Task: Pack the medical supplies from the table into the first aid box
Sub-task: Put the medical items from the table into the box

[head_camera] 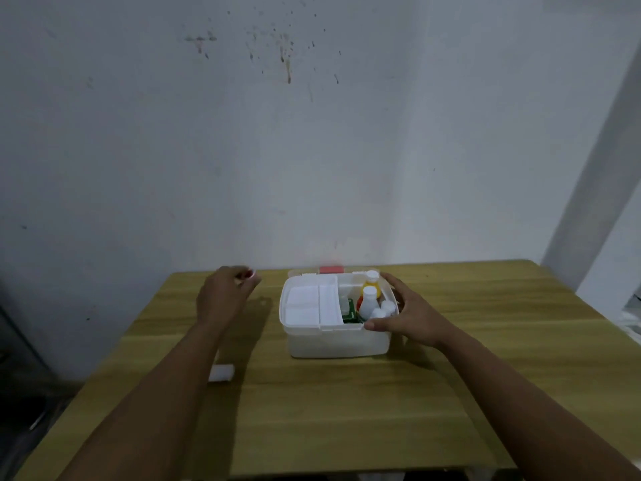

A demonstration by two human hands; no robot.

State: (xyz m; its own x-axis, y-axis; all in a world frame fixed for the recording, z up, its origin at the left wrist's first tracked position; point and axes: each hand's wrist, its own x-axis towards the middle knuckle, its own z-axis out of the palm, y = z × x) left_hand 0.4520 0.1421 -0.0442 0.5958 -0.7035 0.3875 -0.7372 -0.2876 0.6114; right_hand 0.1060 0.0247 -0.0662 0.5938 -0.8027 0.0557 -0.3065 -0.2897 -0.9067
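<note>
The white first aid box (333, 340) stands open in the middle of the wooden table (347, 411). A white divided tray (312, 303) fills its left half. Its right half holds a yellow bottle with a white cap (369, 297), small white bottles (383, 308) and a green packet (349, 312). My right hand (404, 312) rests on the box's right rim with fingers spread. My left hand (223, 295) hovers left of the box, fingers pinched on a small red and white item (249, 273). A white bandage roll (222, 373) lies on the table beside my left forearm.
The box's lid with a red latch (331, 270) lies behind it by the grey wall. The table's left edge drops off near my left arm. A pale pillar (596, 189) stands at the right.
</note>
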